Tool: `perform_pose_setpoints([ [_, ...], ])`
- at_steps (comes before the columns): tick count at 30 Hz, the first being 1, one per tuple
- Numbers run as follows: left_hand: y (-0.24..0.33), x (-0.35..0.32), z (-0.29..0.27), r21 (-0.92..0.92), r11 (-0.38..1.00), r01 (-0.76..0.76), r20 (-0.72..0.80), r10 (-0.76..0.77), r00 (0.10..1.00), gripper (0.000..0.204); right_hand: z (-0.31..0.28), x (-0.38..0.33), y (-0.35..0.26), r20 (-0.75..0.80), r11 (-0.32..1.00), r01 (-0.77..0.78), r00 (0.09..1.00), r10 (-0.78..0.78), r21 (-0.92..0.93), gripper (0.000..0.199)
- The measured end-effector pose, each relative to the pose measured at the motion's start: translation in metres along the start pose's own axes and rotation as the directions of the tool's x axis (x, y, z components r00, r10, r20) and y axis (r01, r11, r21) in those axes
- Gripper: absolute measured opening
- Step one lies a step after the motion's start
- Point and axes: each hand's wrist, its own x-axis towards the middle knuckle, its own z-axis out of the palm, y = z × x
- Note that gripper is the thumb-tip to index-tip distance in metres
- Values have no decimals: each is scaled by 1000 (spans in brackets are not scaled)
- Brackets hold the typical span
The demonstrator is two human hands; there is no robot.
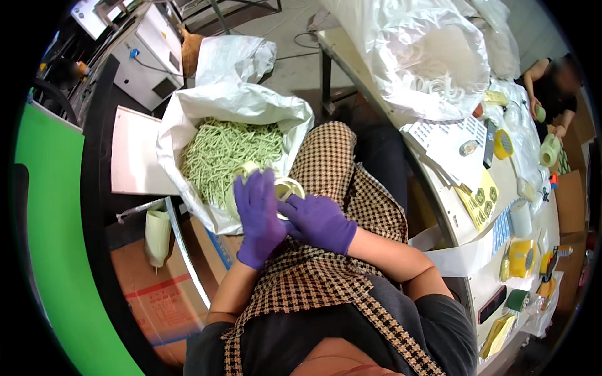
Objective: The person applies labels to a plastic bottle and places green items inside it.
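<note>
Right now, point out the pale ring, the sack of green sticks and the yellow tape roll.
pale ring [290, 186], head view, right rim.
sack of green sticks [188, 106], head view, white wall.
yellow tape roll [503, 145], head view, outer band.

left hand [258, 216]: thin purple glove, smooth, rubbery, faint sheen
right hand [321, 222]: same purple glove, smooth
tape roll [283, 188]: pale plastic-looking band, slightly glossy
white sack [233, 103]: woven plastic look, crinkled, soft sheen
green sticks [229, 153]: pale green, matt, plastic-looking
checked cloth [342, 188]: woven fabric, brown and cream houndstooth, matt
cardboard box [160, 294]: brown paperboard, dull
clear bag [417, 53]: thin translucent plastic film, glossy, wrinkled
tabletop [448, 216]: smooth pale surface, low shine
</note>
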Motion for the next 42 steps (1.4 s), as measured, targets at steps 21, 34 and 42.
perform_pose_setpoints([
  [21,-85,13,21,-547,792,270,-18,-334,942,131,-107,82,20,-642,938,341,705,-300,-64,44],
  [34,-61,-63,-16,-526,748,406,82,-430,899,123,-108,66,111,-515,975,11,847,-128,-224,32],
  [42,-53,-37,-18,-390,896,213,84,-195,977,100,-263,-39,344,-794,240,-925,376,477,-293,57],
])
